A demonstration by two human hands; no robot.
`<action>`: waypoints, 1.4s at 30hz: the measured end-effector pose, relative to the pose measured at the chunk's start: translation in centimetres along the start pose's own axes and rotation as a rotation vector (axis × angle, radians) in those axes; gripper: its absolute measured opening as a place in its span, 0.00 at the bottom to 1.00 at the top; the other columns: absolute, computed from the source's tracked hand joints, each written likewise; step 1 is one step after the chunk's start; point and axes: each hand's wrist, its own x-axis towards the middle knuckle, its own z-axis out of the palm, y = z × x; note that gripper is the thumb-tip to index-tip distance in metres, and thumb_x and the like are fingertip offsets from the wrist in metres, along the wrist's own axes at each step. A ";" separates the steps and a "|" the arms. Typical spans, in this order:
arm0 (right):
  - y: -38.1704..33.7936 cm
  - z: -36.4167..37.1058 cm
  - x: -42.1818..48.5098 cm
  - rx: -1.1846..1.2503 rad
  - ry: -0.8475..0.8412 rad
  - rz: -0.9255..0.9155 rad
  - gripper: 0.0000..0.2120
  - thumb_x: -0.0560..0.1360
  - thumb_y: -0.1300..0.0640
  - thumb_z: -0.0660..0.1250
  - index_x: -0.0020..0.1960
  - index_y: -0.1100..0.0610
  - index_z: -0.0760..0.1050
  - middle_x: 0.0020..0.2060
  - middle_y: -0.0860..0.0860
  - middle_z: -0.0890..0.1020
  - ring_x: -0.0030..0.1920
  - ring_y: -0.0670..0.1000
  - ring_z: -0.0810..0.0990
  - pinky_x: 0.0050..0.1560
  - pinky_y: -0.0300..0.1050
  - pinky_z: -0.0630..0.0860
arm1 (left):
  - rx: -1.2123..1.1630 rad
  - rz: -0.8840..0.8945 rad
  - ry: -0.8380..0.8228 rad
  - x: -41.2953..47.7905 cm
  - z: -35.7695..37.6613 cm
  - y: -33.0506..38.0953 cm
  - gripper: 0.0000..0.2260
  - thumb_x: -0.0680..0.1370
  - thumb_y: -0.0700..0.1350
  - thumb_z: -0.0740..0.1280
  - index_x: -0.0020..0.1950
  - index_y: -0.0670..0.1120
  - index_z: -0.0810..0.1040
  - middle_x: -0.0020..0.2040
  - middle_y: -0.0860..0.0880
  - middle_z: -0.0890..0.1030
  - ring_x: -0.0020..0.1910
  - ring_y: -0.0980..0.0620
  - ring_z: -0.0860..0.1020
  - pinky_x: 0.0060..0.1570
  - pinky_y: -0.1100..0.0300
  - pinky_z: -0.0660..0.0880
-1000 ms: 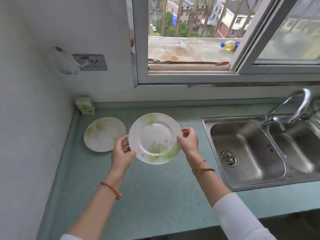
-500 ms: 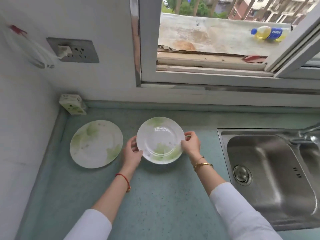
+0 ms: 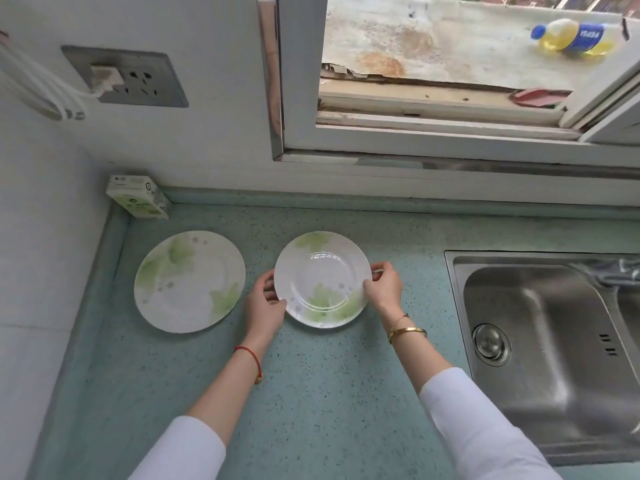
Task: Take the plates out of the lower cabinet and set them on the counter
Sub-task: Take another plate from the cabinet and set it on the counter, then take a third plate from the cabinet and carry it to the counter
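As the left hand [image 3: 265, 306] grips its nine o'clock rim and the right hand [image 3: 382, 285] pinches its three o'clock rim, the plate [image 3: 322, 278] sits low at the counter [image 3: 329, 393]. A second plate [image 3: 189, 281] lies at nine o'clock, the sink [image 3: 540, 341] at three, a carton [image 3: 138, 200] at eleven.

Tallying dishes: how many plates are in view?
2: left plate lies alone on the counter; right plate is held by left hand and right hand; cabinet unseen.

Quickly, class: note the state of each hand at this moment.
Left hand: grips the left rim of the right-hand plate.
Right hand: grips the same plate's right rim.
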 end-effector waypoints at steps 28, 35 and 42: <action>-2.2 -6.6 -19.9 0.406 -0.395 -0.190 0.13 0.81 0.57 0.60 0.61 0.60 0.77 0.47 0.53 0.81 0.45 0.50 0.79 0.45 0.41 0.77 | -0.281 0.203 0.076 -20.5 -11.2 2.1 0.17 0.77 0.36 0.70 0.65 0.45 0.78 0.58 0.47 0.83 0.61 0.52 0.81 0.65 0.54 0.76; -0.2 -9.3 -26.3 0.413 -0.576 -0.327 0.12 0.81 0.56 0.61 0.60 0.59 0.76 0.48 0.54 0.81 0.46 0.50 0.78 0.47 0.42 0.77 | -0.399 0.237 0.310 -31.2 -11.6 0.2 0.16 0.77 0.36 0.70 0.64 0.46 0.79 0.58 0.47 0.84 0.60 0.50 0.82 0.66 0.49 0.75; 2.4 -12.2 -32.0 0.339 -0.782 -0.500 0.11 0.81 0.56 0.61 0.59 0.57 0.78 0.47 0.52 0.83 0.46 0.48 0.80 0.46 0.41 0.78 | -0.529 0.269 0.573 -42.5 -9.4 -3.9 0.14 0.78 0.40 0.71 0.63 0.50 0.80 0.57 0.51 0.85 0.60 0.53 0.82 0.66 0.50 0.76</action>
